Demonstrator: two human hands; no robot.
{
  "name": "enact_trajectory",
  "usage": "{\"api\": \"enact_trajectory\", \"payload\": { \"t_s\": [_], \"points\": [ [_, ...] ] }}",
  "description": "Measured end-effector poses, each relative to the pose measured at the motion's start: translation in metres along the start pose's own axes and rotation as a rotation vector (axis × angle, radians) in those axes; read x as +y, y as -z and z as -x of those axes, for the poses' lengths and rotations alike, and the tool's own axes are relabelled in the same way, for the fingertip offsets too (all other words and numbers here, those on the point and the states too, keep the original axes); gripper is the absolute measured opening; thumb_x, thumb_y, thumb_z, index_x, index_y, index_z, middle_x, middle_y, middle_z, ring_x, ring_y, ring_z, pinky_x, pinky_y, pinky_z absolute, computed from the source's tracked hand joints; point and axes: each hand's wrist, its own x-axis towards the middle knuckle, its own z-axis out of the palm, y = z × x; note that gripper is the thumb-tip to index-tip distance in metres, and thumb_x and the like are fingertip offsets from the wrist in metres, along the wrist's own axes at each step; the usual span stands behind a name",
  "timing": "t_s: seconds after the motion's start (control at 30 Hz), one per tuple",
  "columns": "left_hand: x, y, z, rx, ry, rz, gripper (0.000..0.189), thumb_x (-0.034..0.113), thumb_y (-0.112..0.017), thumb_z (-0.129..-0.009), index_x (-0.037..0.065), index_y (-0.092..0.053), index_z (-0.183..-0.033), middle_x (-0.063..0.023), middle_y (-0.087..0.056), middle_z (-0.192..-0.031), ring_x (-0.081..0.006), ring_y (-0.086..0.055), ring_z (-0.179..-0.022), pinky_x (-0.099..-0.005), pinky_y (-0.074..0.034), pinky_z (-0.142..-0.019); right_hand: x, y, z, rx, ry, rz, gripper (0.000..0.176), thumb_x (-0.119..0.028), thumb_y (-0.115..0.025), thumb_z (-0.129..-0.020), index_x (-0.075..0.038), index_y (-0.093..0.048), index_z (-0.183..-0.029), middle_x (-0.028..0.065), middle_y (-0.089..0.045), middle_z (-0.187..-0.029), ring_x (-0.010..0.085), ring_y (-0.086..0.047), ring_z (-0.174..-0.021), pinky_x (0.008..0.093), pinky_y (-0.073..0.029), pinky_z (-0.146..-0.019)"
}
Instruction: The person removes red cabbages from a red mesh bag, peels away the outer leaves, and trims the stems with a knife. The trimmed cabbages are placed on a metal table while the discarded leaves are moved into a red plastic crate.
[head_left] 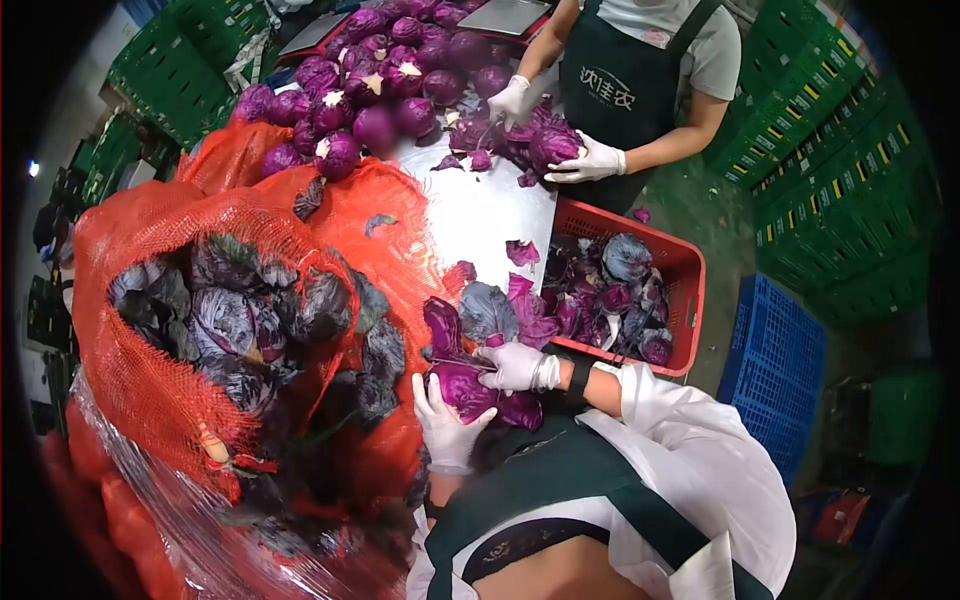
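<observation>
A red cabbage (460, 390) with its outer leaves folded back is in front of my apron. My gloved left hand (448, 428) cups it from the near left side, fingers spread around it. My gloved right hand (518, 367) is closed at the cabbage's upper right; a thin edge shows by its fingers, but I cannot make out what it is. A loose purple leaf (442, 325) stands up behind the cabbage. Just beyond lie a dull grey-purple leaf (488, 313) and a torn purple leaf (530, 312) on the metal table (480, 215).
An orange mesh sack (130, 230) of unpeeled cabbages (235, 325) lies open at left. Peeled cabbages (375, 85) pile up at the back. A red crate (690, 300) holds leaves at right. Opposite, a co-worker's gloved hands (590, 160) handle a cabbage. Blue crates (770, 370) stand far right.
</observation>
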Motion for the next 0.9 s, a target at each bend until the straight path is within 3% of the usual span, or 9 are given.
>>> {"api": "enact_trajectory", "payload": {
  "t_s": [0.33,0.43,0.5,0.57,0.67,0.7,0.8,0.83,0.9],
  "points": [
    [-0.008,-0.003,0.005,0.049,-0.092,0.007,0.109,0.043,-0.085,-0.054,-0.003,-0.028,-0.134,-0.0243,-0.022,-0.141,-0.0411,-0.028,-0.128,-0.0466,-0.030,-0.105,0.015,0.013,-0.008,-0.146,0.036,-0.082,0.061,-0.033,-0.057,-0.085,-0.004,-0.040,-0.135,0.0159,-0.066,-0.098,0.0220,-0.067,-0.068,0.0350,-0.052,-0.070],
    [-0.006,-0.002,0.005,0.033,-0.087,0.007,0.108,0.042,-0.085,-0.055,-0.003,-0.028,-0.134,-0.0243,-0.022,-0.141,-0.0411,-0.028,-0.128,-0.0469,-0.030,-0.105,0.013,0.015,-0.008,-0.172,-0.001,-0.033,0.057,-0.019,-0.056,-0.088,-0.008,-0.035,-0.139,0.0165,-0.065,-0.087,0.0193,-0.066,-0.061,0.0346,-0.054,-0.067],
    [-0.009,-0.005,0.006,0.066,-0.119,-0.006,0.108,0.046,-0.083,-0.056,-0.002,-0.028,-0.135,-0.0249,-0.024,-0.140,-0.0422,-0.031,-0.125,-0.0481,-0.032,-0.103,0.013,0.009,-0.011,-0.126,-0.037,0.060,0.056,-0.014,-0.058,-0.081,-0.008,-0.041,-0.135,0.0186,-0.065,-0.085,0.0256,-0.067,-0.067,0.0380,-0.053,-0.068],
    [-0.018,-0.010,0.007,0.102,-0.151,-0.021,0.108,0.050,-0.081,-0.057,-0.001,-0.028,-0.135,-0.0255,-0.027,-0.138,-0.0433,-0.034,-0.123,-0.0494,-0.033,-0.101,0.032,-0.015,-0.025,0.168,0.073,0.463,0.051,-0.016,-0.061,-0.075,-0.007,-0.049,-0.124,0.0199,-0.065,-0.083,0.0329,-0.065,-0.075,0.0426,-0.052,-0.069],
    [-0.067,-0.014,0.019,0.168,0.006,0.520,0.109,0.033,-0.088,-0.056,0.000,-0.023,-0.138,-0.0199,-0.031,-0.137,-0.0330,-0.035,-0.126,-0.0462,-0.030,-0.105,0.060,-0.030,-0.038,0.358,0.063,0.385,0.044,-0.018,-0.063,-0.073,-0.008,-0.054,-0.115,0.0207,-0.065,-0.083,0.0374,-0.063,-0.079,0.0461,-0.050,-0.070],
    [-0.061,0.000,0.019,0.142,0.186,0.902,0.103,0.036,-0.084,-0.062,0.003,-0.024,-0.139,-0.0172,-0.034,-0.135,-0.0309,-0.036,-0.126,-0.0461,-0.027,-0.108,0.064,-0.030,-0.036,0.422,0.064,0.272,0.044,-0.018,-0.063,-0.073,-0.009,-0.055,-0.115,0.0210,-0.064,-0.084,0.0374,-0.063,-0.079,0.0461,-0.050,-0.070],
    [-0.107,-0.008,0.031,0.172,0.536,1.624,0.081,0.063,-0.049,-0.082,0.011,-0.028,-0.141,-0.0113,-0.035,-0.140,-0.0297,-0.033,-0.130,-0.0478,-0.030,-0.108,0.078,-0.017,-0.024,0.461,0.051,0.230,0.041,-0.018,-0.064,-0.074,-0.010,-0.057,-0.114,0.0204,-0.065,-0.090,0.0355,-0.063,-0.083,0.0418,-0.051,-0.073],
    [-0.115,-0.009,0.027,0.162,0.464,1.956,0.082,0.066,-0.046,-0.082,0.014,-0.026,-0.142,-0.0108,-0.033,-0.142,-0.0296,-0.032,-0.131,-0.0511,-0.028,-0.108,0.089,-0.004,-0.020,0.442,-0.015,0.242,0.042,-0.017,-0.064,-0.074,-0.011,-0.058,-0.115,0.0184,-0.065,-0.093,0.0343,-0.064,-0.085,0.0404,-0.051,-0.074],
    [-0.080,0.013,0.006,0.301,0.594,2.377,0.082,0.066,-0.050,-0.079,0.019,-0.026,-0.141,-0.0090,-0.033,-0.142,-0.0298,-0.030,-0.131,-0.0551,-0.031,-0.105,0.097,0.038,0.005,0.500,-0.052,0.273,0.044,-0.018,-0.065,-0.075,-0.011,-0.058,-0.118,0.0151,-0.064,-0.102,0.0321,-0.063,-0.091,0.0387,-0.051,-0.078]
  ]
}}
